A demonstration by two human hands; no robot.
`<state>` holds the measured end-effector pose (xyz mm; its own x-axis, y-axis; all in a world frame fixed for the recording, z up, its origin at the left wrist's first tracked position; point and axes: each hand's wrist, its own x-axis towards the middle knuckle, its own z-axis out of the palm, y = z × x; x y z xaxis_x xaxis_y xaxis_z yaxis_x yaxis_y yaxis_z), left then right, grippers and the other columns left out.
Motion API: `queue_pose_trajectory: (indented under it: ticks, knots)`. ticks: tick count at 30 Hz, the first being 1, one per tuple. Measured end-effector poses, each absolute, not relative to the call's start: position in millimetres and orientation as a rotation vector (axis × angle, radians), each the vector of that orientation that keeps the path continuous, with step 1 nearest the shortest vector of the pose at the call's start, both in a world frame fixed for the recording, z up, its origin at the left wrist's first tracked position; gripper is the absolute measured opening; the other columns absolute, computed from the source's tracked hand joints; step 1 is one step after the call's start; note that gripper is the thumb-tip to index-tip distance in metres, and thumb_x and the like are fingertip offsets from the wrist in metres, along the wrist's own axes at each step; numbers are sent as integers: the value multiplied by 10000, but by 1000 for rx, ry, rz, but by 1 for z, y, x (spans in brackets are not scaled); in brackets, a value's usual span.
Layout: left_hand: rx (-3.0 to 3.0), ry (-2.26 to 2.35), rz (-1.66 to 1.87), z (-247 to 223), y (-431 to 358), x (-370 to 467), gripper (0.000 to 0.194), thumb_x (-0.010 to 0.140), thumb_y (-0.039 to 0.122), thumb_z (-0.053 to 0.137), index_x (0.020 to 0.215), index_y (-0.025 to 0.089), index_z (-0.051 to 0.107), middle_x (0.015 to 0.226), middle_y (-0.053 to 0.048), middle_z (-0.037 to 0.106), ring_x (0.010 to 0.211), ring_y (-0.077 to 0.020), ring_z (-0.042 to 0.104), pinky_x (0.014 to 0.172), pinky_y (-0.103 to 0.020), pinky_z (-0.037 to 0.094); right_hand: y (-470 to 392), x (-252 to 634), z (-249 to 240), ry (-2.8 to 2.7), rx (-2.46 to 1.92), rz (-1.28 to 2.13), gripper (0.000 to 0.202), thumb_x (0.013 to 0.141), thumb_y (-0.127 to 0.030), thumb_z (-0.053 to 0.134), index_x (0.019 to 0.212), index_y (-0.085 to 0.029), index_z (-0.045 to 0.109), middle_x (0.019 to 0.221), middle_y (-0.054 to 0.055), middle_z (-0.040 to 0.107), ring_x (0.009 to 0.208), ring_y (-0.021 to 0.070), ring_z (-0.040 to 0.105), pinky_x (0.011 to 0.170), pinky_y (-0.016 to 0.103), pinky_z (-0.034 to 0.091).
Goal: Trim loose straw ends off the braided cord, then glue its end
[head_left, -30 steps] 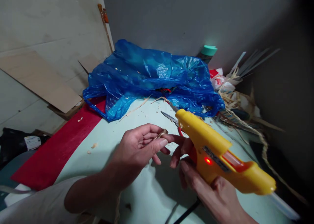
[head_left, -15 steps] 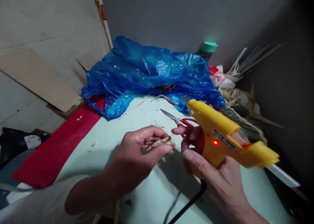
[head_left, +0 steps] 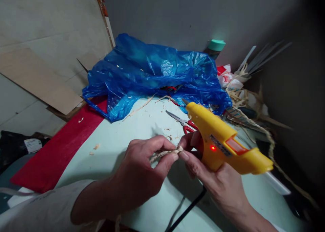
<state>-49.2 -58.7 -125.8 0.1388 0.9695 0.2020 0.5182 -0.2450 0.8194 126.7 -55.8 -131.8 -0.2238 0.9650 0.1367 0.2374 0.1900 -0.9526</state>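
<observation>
Between thumb and forefinger, my left hand point(head_left: 147, 164) pinches a pale braided cord point(head_left: 165, 153) over the table. My right hand point(head_left: 215, 174) is wrapped round the handle of a yellow glue gun point(head_left: 218, 137), its red light lit and its nozzle pointing up and left. The right thumb and a fingertip also touch the end of the braid, right beside the left fingertips. A white glue stick point(head_left: 278, 183) juts from the back of the gun. Red-handled scissors point(head_left: 181, 119) lie behind the hands, partly covered by the gun.
A crumpled blue plastic bag point(head_left: 152, 66) spans the back of the pale green table point(head_left: 101, 157). Red cloth point(head_left: 61, 147) lies along the left edge. Straw strips point(head_left: 241, 100) and a long braid point(head_left: 271, 144) are at the right. A black cable point(head_left: 188, 208) runs toward the front.
My right hand has moved left with the glue gun, and its fingertips now meet the braid's end. My left hand still pinches the braid. The view has shifted slightly.
</observation>
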Motion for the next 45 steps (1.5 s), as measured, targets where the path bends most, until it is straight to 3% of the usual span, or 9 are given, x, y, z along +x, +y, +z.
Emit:
queue_pose_trajectory:
  ticks: [6, 10, 13, 16, 20, 24, 29, 39, 45]
  knots:
    - [1690, 1369, 884, -120, -55, -48, 106, 846, 247, 662, 747, 210, 675, 680, 34, 711, 596, -121, 614, 646, -237, 478, -57, 121, -128, -1486, -1128, 1223, 175, 887, -393, 654, 871, -238, 574, 781, 19, 550, 625, 124, 515, 442, 234, 364]
    - [1451, 1245, 739, -111, -54, -48, 87, 847, 271, 660, 902, 217, 700, 919, 0, 763, 884, -180, 692, 796, -254, 515, -52, 118, -128, -1325, -1081, 1277, 221, 840, -361, 714, 802, -233, 538, 748, -13, 515, 533, 83, 447, 404, 212, 356]
    - [1237, 1154, 818, -109, -50, -51, 263, 849, 346, 686, 1080, 222, 693, 1097, -30, 754, 1037, -204, 684, 911, -275, 511, -47, 119, -129, -1148, -1062, 1333, 250, 809, -332, 742, 846, -240, 513, 778, -38, 519, 462, 53, 433, 354, 187, 354]
    - [1056, 1084, 1001, -112, -43, -57, 317, 897, 423, 623, 1089, 180, 690, 1073, -77, 755, 958, -213, 710, 820, -284, 548, -45, 123, -130, -1056, -1034, 1377, 271, 802, -312, 746, 892, -245, 499, 830, -46, 534, 438, 37, 436, 337, 169, 373]
    - [990, 1127, 1173, -117, -35, -60, 181, 856, 333, 680, 886, 154, 671, 887, -54, 738, 785, -178, 698, 687, -262, 552, -46, 126, -130, -1029, -963, 1441, 237, 822, -291, 723, 911, -237, 510, 856, -39, 528, 465, 32, 414, 344, 148, 389]
    - [1079, 1230, 1136, -119, -34, -59, 159, 818, 259, 703, 724, 162, 619, 642, 19, 642, 562, -116, 621, 603, -233, 508, -47, 126, -129, -991, -943, 1472, 218, 828, -276, 710, 893, -234, 506, 853, -41, 517, 469, 28, 381, 345, 138, 371]
    - [1219, 1293, 1016, -116, -42, -56, 179, 837, 236, 623, 671, 170, 636, 580, 25, 609, 482, -91, 526, 523, -215, 436, -48, 125, -128, -997, -946, 1506, 226, 828, -290, 710, 920, -240, 510, 866, -36, 533, 462, 29, 394, 339, 145, 367]
    - [1484, 1307, 947, -126, -36, -56, 437, 883, 393, 618, 523, 185, 483, 458, 60, 383, 457, -88, 343, 478, -232, 296, -47, 125, -129, -1031, -951, 1437, 253, 808, -303, 731, 911, -236, 510, 827, -48, 532, 441, 26, 394, 336, 154, 352]
    - [1638, 1086, 1013, -125, -35, -50, 134, 824, 294, 696, 831, 166, 659, 747, 11, 617, 671, -123, 526, 627, -236, 421, -41, 126, -135, -1104, -916, 1411, 238, 833, -324, 724, 889, -228, 514, 827, -47, 526, 445, 22, 428, 349, 156, 361]
